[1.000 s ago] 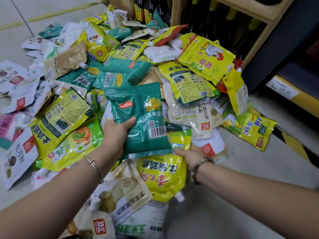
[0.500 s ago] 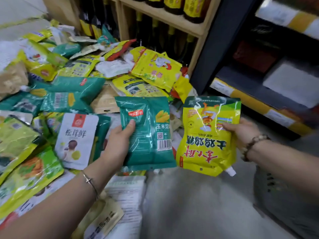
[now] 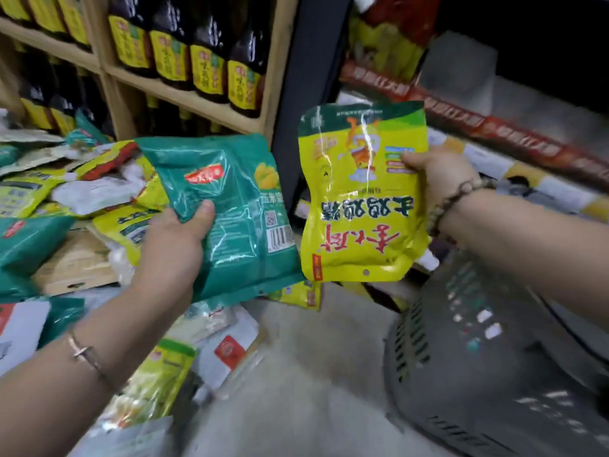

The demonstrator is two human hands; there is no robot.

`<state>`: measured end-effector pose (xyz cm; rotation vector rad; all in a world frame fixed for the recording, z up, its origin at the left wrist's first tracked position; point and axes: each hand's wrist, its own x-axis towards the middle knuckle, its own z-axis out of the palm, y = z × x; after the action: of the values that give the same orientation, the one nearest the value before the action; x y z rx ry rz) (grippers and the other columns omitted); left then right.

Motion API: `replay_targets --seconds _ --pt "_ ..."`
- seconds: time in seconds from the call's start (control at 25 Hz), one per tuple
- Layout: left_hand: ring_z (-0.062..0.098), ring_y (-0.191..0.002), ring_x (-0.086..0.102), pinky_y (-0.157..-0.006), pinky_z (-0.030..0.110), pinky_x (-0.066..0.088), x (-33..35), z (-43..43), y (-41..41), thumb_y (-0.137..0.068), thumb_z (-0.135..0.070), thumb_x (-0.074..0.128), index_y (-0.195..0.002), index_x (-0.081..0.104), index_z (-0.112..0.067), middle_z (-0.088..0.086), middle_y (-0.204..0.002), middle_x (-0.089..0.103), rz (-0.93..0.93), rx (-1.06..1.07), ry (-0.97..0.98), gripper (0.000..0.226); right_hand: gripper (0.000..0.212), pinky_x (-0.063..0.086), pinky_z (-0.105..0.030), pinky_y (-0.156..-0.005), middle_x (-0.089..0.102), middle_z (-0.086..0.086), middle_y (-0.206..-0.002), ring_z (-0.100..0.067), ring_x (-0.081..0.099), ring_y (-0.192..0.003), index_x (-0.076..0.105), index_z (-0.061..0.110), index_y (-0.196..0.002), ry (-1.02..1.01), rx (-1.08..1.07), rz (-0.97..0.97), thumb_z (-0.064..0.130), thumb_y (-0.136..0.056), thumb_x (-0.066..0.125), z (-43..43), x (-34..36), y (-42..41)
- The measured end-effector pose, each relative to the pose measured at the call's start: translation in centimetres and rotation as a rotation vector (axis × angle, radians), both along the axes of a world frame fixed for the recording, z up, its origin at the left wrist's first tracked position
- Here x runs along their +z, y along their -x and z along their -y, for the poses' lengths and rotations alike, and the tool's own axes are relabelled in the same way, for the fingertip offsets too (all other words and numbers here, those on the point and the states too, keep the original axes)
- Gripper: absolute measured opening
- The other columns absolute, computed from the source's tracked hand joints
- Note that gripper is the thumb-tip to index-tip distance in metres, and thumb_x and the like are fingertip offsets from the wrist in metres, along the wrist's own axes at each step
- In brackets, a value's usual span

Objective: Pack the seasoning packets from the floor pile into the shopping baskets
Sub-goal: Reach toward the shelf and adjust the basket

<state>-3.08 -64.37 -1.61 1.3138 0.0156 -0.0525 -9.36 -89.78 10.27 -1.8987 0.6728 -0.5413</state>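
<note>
The left hand (image 3: pixel 174 245) holds a teal packet (image 3: pixel 244 232) up above the floor, its grip clamped on the packet's lower left side with the thumb pressed flat across the front and the fingers hidden behind. The right hand (image 3: pixel 438 173) holds a yellow packet (image 3: pixel 359 209) just beside the teal one, its grip pinched on the right edge near the top; the printing on this packet reads upside down and a white spout pokes out at its lower right corner. The two packets hang side by side, close but not clearly touching. Below the right forearm sits a grey shopping basket (image 3: pixel 412 341) with slotted walls, blurred, its inside too smeared to make out. The floor pile (image 3: pixel 39 192) of seasoning packets spreads at the left, behind and beneath the left arm, with more packets lying on the pale floor (image 3: pixel 296 390) near the bottom edge. A wooden shelf (image 3: pixel 184 94) behind the pile carries dark bottles (image 3: pixel 207 67) with yellow labels. A thin metal bracelet (image 3: pixel 82 352) circles the left wrist, a beaded bracelet (image 3: pixel 454 199) the right
</note>
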Motion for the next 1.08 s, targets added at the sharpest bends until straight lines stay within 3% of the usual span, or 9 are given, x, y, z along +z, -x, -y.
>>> replay_targets --seconds 0.12,0.2,0.32,0.4,0.48,0.64,0.76,0.92,1.08 --pt "0.007 -0.068 0.071 -0.054 0.025 0.056 4.6 2.7 0.7 -0.094 -0.021 0.057 -0.081 0.066 -0.022 -0.013 -0.076 0.074 0.099 -0.07 0.123 0.016 0.037 0.048 -0.033 -0.091 0.062 -0.003 -0.103 -0.01 0.055 -0.077 0.054 0.004 -0.126 0.072 -0.029 0.067 0.015 -0.09 0.055 2.7 4.2 2.0" --pt "0.01 -0.074 0.072 -0.057 0.026 0.057 7.2 4.9 1.5 -0.093 -0.021 0.057 -0.086 0.068 -0.02 -0.009 -0.083 0.075 0.156 -0.163 0.147 0.014 0.028 0.052 -0.037 -0.088 0.064 -0.005 -0.095 -0.017 0.062 -0.081 0.059 0.005 -0.117 0.005 -0.046 0.171 0.011 -0.09 0.054 4.8 6.6 3.7" --pt "0.011 -0.071 0.071 -0.061 0.024 0.057 10.3 8.4 3.0 -0.091 -0.022 0.059 -0.078 0.071 -0.019 -0.008 -0.078 0.074 0.242 -0.245 0.076 0.019 0.011 0.057 -0.03 -0.057 0.069 -0.001 -0.067 -0.015 0.068 -0.061 0.06 0.009 -0.091 -0.127 -0.036 0.341 0.005 -0.09 0.05 8.3 9.2 7.1" --pt "0.007 -0.06 0.068 -0.052 0.019 0.053 12.3 11.5 4.1 -0.092 -0.02 0.058 -0.075 0.068 -0.015 -0.01 -0.068 0.072 0.292 -0.285 0.064 0.02 0.014 0.056 -0.029 -0.053 0.07 -0.001 -0.071 -0.015 0.068 -0.062 0.061 0.009 -0.097 -0.117 -0.087 0.382 0.005 -0.09 0.05 11.2 10.3 10.1" --pt "0.006 -0.054 0.066 -0.044 0.017 0.049 14.4 15.0 5.4 -0.093 -0.018 0.056 -0.074 0.067 -0.014 -0.009 -0.063 0.071 0.323 -0.34 0.082 0.022 0.019 0.056 -0.029 -0.054 0.071 -0.002 -0.076 -0.015 0.068 -0.063 0.06 0.009 -0.106 -0.1 -0.137 0.387 0.006 -0.091 0.049 14.4 10.8 13.4" --pt "0.013 -0.064 0.07 -0.056 0.026 0.055 15.9 22.2 8.1 -0.094 -0.022 0.056 -0.082 0.067 -0.013 -0.004 -0.071 0.074 0.312 -0.492 0.009 0.019 0.019 0.056 -0.033 -0.057 0.069 -0.009 -0.089 -0.02 0.068 -0.067 0.06 0.01 -0.106 -0.115 -0.248 0.308 0.007 -0.091 0.048 20.3 9.3 19.1" --pt "0.015 -0.066 0.071 -0.053 0.027 0.056 15.4 26.8 10.5 -0.096 -0.02 0.053 -0.084 0.067 -0.015 -0.002 -0.075 0.074 0.324 -0.647 -0.096 0.02 0.015 0.056 -0.04 -0.067 0.067 -0.014 -0.094 -0.025 0.066 -0.072 0.061 0.01 -0.099 -0.167 -0.332 0.236 0.006 -0.09 0.05 23.9 6.1 22.4" --pt "0.018 -0.069 0.071 -0.067 0.035 0.057 13.1 32.1 13.0 -0.094 -0.021 0.057 -0.083 0.07 -0.017 -0.001 -0.076 0.074 0.395 -0.795 -0.412 0.018 0.023 0.056 -0.039 -0.063 0.066 -0.022 -0.095 -0.03 0.065 -0.069 0.061 0.001 -0.109 -0.348 -0.453 0.086 0.006 -0.088 0.053 27.2 -0.9 26.1" --pt "0.033 -0.078 0.068 -0.078 0.047 0.056 9.4 35.9 15.8 -0.091 -0.006 0.057 -0.092 0.067 -0.007 0.018 -0.088 0.071 0.269 -0.945 -0.712 0.01 0.023 0.05 -0.049 -0.085 0.062 -0.029 -0.103 -0.035 0.062 -0.086 0.061 -0.009 -0.105 -0.293 -0.531 -0.179 0.001 -0.084 0.06 28.6 -7.0 27.8"
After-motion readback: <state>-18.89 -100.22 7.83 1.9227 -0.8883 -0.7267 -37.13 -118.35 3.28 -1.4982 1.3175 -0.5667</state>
